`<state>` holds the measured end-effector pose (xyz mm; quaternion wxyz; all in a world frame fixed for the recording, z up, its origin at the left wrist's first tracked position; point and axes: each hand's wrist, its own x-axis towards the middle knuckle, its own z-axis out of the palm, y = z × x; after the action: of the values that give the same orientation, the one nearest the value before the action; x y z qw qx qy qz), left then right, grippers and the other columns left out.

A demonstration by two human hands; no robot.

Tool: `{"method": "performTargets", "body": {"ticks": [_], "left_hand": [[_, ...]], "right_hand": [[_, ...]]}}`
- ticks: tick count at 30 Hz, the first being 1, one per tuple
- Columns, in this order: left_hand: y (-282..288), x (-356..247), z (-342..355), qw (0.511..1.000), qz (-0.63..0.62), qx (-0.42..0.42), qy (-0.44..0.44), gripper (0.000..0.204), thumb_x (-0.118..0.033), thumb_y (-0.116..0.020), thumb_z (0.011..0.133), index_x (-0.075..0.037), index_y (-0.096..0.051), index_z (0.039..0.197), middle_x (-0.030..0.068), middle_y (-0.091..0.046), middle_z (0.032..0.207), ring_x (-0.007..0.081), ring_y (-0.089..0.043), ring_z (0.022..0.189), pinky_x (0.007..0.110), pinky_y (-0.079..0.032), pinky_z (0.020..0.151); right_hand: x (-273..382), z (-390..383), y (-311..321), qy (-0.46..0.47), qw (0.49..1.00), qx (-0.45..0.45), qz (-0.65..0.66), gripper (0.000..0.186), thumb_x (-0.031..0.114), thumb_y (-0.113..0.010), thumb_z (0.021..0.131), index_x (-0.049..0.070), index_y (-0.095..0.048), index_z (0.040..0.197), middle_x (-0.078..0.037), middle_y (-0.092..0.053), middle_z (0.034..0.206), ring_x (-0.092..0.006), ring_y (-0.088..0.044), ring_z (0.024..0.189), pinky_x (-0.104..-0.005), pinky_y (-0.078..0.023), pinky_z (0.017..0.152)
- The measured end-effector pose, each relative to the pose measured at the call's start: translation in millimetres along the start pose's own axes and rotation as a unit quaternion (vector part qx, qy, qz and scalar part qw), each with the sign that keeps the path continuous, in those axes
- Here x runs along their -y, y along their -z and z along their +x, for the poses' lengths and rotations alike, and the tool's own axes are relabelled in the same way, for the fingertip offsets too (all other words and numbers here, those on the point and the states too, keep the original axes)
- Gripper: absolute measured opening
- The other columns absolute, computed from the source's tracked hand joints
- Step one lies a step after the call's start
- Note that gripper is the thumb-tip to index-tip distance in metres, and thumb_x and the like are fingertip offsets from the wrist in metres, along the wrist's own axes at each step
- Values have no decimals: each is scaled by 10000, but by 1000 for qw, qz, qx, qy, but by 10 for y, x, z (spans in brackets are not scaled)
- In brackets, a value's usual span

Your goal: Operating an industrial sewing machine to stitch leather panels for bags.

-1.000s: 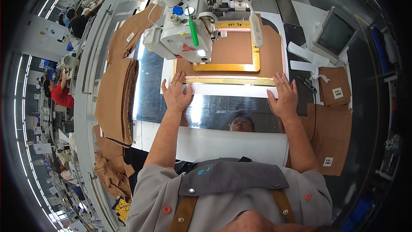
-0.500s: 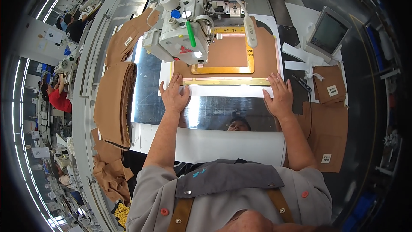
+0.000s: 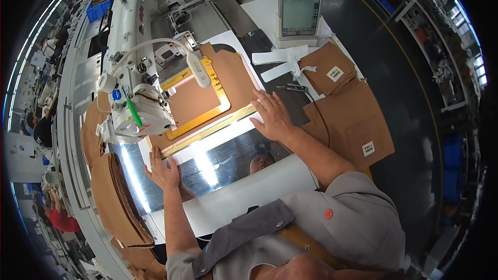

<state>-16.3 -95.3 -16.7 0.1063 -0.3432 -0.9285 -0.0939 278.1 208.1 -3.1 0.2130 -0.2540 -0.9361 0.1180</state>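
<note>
A brown fabric panel lies under the head of a white sewing machine, with a yellow clamp frame pressed on top of it. Yellow and pink strips run along the panel's near edge, over a white sheet. My left hand rests at the near left corner, fingers stretched out on the sheet and strip edge. At the near right corner my right hand lies flat, fingers spread, fingertips on the edge. Neither hand grips anything.
A shiny metal plate spans the table before me. Stacked brown panels stand at left. To the right are labelled brown pieces, white strips, thread snips and a screen.
The view has turned toward the right, so the machine and table appear tilted and further left. Both hands remain at the panel's near edge, fingers still outstretched.
</note>
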Motion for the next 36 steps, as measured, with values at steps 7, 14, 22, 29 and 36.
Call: {"method": "performTargets", "body": {"ticks": [7,14,22,29,36], "left_hand": [[6,-5,-4,1000,-17,1,3,567,-305,-576,922,-75,-555,1440,80,-527,1537,231,-457,1447,530,-162,1233],[-44,3,19,999,-36,-10,-16,576,-306,-569,920,-79,-542,1449,84,-532,1529,237,-459,1444,543,-165,1229],[11,-3,-2,1000,-17,-5,-7,589,-295,-568,926,-69,-512,1467,111,-533,1522,255,-449,1451,536,-151,1233],[-11,-2,-2,1000,-26,-7,-4,573,-302,-548,943,-69,-510,1466,115,-521,1532,250,-462,1436,530,-153,1232],[25,-3,1,999,-35,8,4,551,-302,-531,951,-67,-533,1450,116,-511,1541,244,-466,1432,517,-155,1234]], "right_hand": [[-120,89,117,-37,995,-70,68,277,261,-704,933,75,-654,1132,-113,-593,1265,-303,-555,1240,-535,-391,1094],[-793,491,457,-142,979,-135,53,126,206,-728,903,90,-690,873,-90,-671,863,-325,-675,818,-457,-536,752],[-1296,336,662,-130,986,-99,10,167,224,-765,876,68,-707,886,-109,-684,879,-326,-684,849,-441,-551,739],[-1096,471,570,-111,990,-91,-14,193,218,-781,854,71,-723,965,-119,-690,947,-340,-682,920,-449,-539,835],[-1635,-111,911,-181,969,-114,-126,288,205,-794,832,80,-685,1068,-101,-671,1055,-317,-660,1018,-450,-536,880]]}}
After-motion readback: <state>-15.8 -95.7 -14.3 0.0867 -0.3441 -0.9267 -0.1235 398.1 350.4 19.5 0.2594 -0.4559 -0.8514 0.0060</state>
